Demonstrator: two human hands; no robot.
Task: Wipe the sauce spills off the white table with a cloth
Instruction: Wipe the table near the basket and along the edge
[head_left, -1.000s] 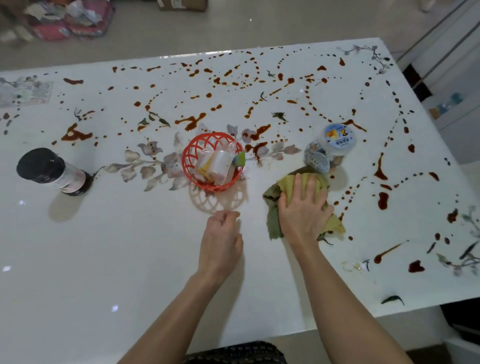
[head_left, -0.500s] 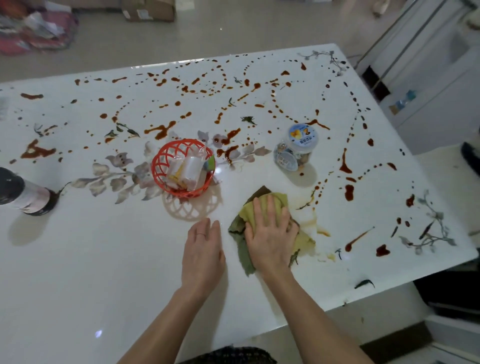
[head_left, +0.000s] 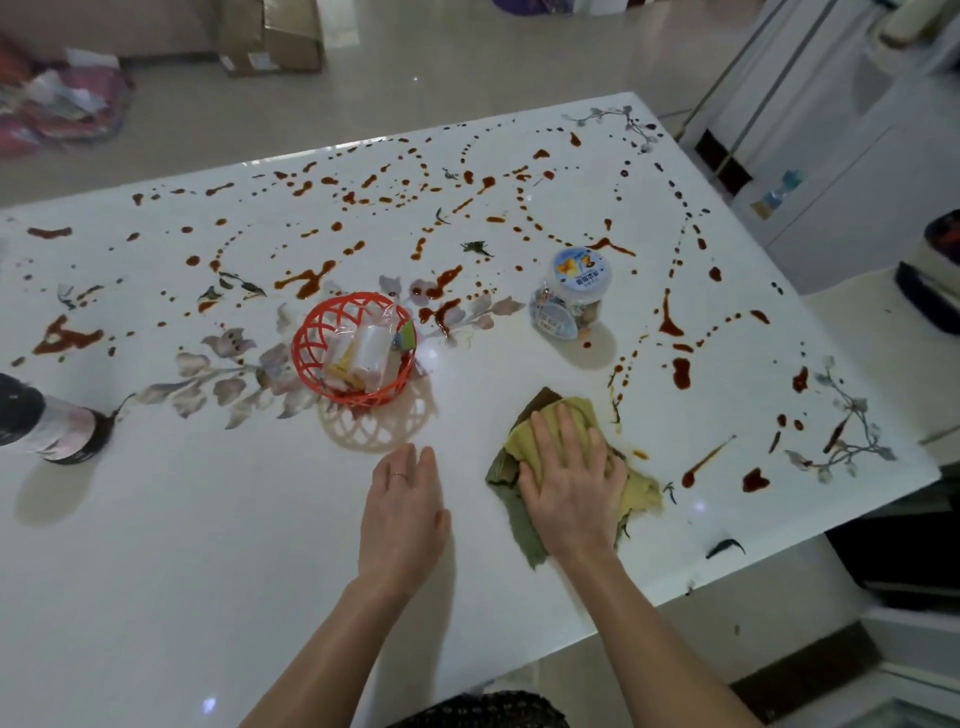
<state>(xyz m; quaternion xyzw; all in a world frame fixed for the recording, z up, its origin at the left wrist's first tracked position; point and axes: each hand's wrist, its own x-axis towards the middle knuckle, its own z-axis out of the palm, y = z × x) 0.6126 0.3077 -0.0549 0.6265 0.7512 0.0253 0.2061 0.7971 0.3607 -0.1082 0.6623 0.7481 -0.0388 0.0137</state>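
At the near edge of a white worktop (head_left: 208, 545), a person's right hand (head_left: 574, 483) presses flat on a crumpled yellow-green cloth (head_left: 641, 496), fingers spread, with cloth showing on both sides of the palm. The left hand (head_left: 402, 514) lies just beside it to the left, palm down on the bare surface. Its fingers are straight and close together, holding nothing and clear of the cloth. Red-brown sauce spills (head_left: 681, 373) dot the worktop beyond and to the right of the cloth, and a faint orange smear (head_left: 640, 455) sits just off the cloth's right edge. A red basket (head_left: 311, 343) stands beyond the left hand, a lidded jar (head_left: 569, 296) beyond the cloth, and a dark-capped bottle (head_left: 47, 426) at far left.
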